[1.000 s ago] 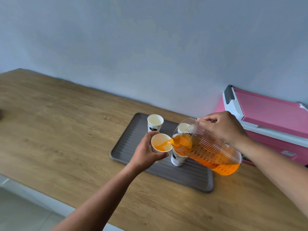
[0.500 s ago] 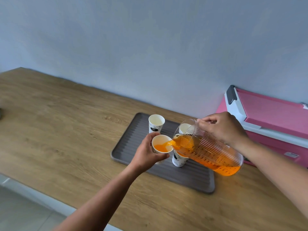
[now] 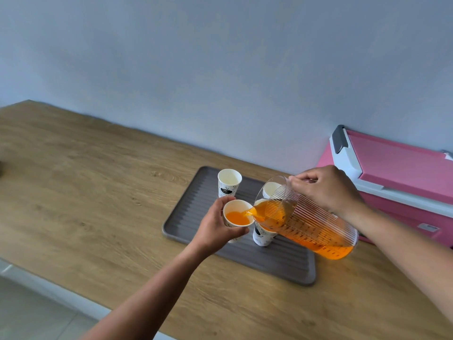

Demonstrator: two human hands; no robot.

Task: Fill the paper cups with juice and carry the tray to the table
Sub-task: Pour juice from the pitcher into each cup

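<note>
At a wooden desk (image 3: 98, 192) against a pale blue wall (image 3: 220, 69), the right hand (image 3: 328, 190) grips a tilted ribbed pitcher (image 3: 306, 224), pouring orange juice (image 3: 237, 218) into a paper cup (image 3: 236, 220) clasped by the left hand (image 3: 215, 224) above a grey tray (image 3: 196, 209).

Wooden countertop (image 3: 98, 192), light oak grain, runs along a pale wall; front edge drops to a tiled floor at 7 o'clock. Grey ribbed tray (image 3: 193, 212) lies flat on it near centre, long side angled toward 5 o'clock. Pink and white box (image 3: 404, 182) sits on the wood at 3 o'clock, against the wall, just beside the tray's far right corner. Left stretch of counter bare wood.
</note>
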